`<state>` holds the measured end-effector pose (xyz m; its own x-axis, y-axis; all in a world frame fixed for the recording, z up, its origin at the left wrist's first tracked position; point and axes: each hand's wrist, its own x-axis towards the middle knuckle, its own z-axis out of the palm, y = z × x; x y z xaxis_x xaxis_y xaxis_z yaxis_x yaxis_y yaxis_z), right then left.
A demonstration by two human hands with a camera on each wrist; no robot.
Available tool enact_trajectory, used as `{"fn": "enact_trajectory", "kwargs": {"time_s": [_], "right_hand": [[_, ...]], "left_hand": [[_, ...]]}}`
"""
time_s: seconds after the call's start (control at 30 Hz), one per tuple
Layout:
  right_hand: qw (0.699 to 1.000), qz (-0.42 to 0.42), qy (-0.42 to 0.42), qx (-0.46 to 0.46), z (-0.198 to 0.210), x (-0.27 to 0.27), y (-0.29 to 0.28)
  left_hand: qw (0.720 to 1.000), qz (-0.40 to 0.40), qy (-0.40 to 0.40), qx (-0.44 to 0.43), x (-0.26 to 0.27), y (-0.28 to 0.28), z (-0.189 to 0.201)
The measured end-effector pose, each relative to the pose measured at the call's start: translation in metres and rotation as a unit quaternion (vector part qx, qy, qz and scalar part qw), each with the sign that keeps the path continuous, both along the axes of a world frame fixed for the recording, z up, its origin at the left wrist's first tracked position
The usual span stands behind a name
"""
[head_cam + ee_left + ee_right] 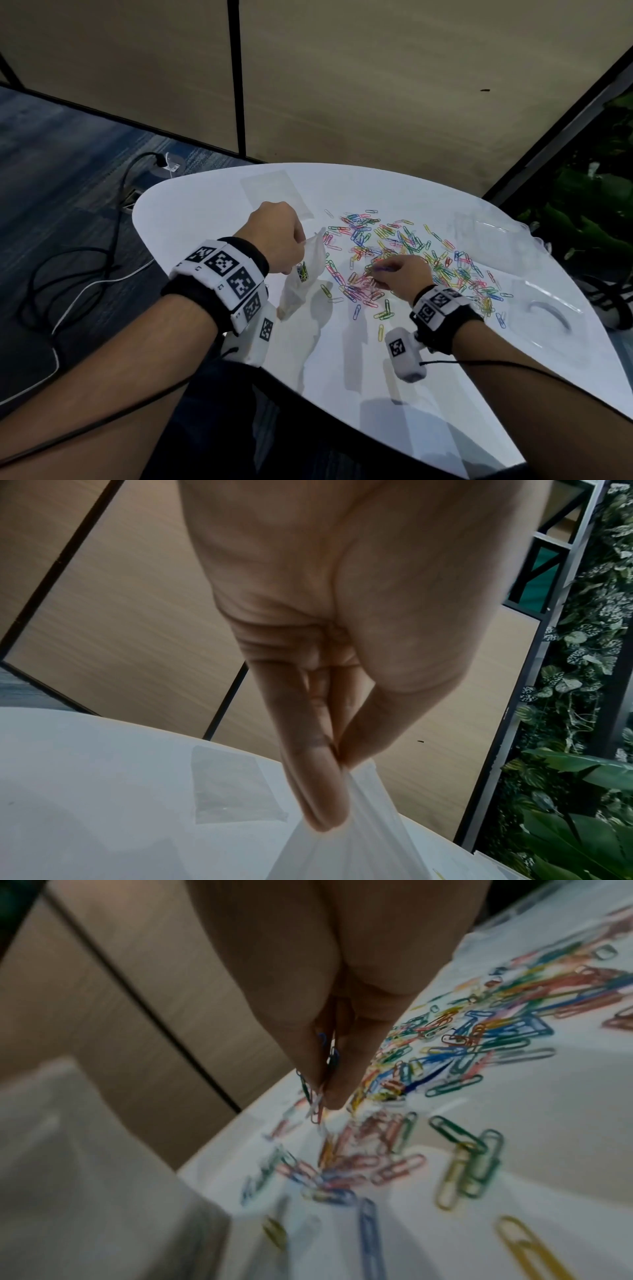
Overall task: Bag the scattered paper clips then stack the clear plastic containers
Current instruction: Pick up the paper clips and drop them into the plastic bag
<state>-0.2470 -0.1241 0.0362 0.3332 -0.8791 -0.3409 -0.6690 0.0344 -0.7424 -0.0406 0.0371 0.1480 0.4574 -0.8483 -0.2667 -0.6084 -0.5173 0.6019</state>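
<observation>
- The left hand (279, 236) pinches the top edge of a clear bag (301, 274) between thumb and fingers (315, 785), holding it up over the near-left part of the white counter (205, 212).
- The bag hangs down to the counter; a few clips show through its side.
- The right hand (402, 274) is down among the paper clips (411, 246), fingers bunched around several of them; the right wrist view shows clips (329, 1053) caught between the fingertips.
- The coloured clips lie scattered across the middle of the counter, from just beside the bag to the right of the right hand, thickest just beyond that hand.
- A flat clear sheet or second bag (274, 188) lies on the far side of the counter, beyond the left hand; which it is cannot be told.
- Clear containers sit at the right: one (548, 318) near the right edge, another (486, 226) farther back. They are apart from each other, not stacked.
- Green plants (596, 192) stand past the counter's right side.
- Dark cables (68, 267) lie on the blue carpet to the left.
</observation>
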Motion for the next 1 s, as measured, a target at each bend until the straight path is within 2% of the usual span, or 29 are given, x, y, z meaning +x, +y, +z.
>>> {"fn": "enact_trajectory", "kwargs": {"time_s": [0.07, 0.17, 0.23, 0.33, 0.4, 0.5, 0.63, 0.77, 0.9, 1.0], "right_hand": [[0.983, -0.071, -0.131, 0.103, 0.022, -0.002, 0.001], [0.946, -0.085, -0.254, 0.182, 0.058, 0.002, 0.01], [0.924, -0.069, -0.301, 0.225, 0.076, 0.009, 0.019], [0.901, -0.036, -0.328, 0.28, 0.09, 0.023, 0.038], [0.901, -0.011, -0.319, 0.294, 0.091, 0.034, 0.051], [0.922, 0.018, -0.271, 0.276, 0.083, 0.045, 0.066], [0.935, 0.021, -0.228, 0.272, 0.075, 0.055, 0.075], [0.95, 0.062, -0.198, 0.231, 0.072, 0.059, 0.083], [0.974, 0.069, -0.157, 0.149, 0.065, 0.06, 0.082], [0.991, 0.1, -0.075, 0.042, 0.061, 0.061, 0.08]], "left_hand": [[1.0, -0.003, -0.001, 0.005, -0.003, -0.002, 0.001], [1.0, -0.008, -0.001, 0.008, -0.008, -0.005, 0.001], [1.0, -0.01, -0.001, 0.007, -0.011, -0.007, 0.001], [1.0, -0.016, -0.004, 0.004, -0.016, -0.009, 0.001], [1.0, -0.024, -0.01, 0.003, -0.019, -0.009, 0.001], [0.999, -0.043, -0.013, 0.003, -0.026, -0.009, 0.003], [0.998, -0.055, -0.022, -0.006, -0.032, -0.012, 0.001], [0.998, -0.053, -0.029, -0.013, -0.033, -0.014, -0.001], [0.998, -0.046, -0.032, -0.024, -0.031, -0.013, 0.0], [0.999, -0.042, -0.026, -0.018, -0.028, -0.011, 0.001]]}}
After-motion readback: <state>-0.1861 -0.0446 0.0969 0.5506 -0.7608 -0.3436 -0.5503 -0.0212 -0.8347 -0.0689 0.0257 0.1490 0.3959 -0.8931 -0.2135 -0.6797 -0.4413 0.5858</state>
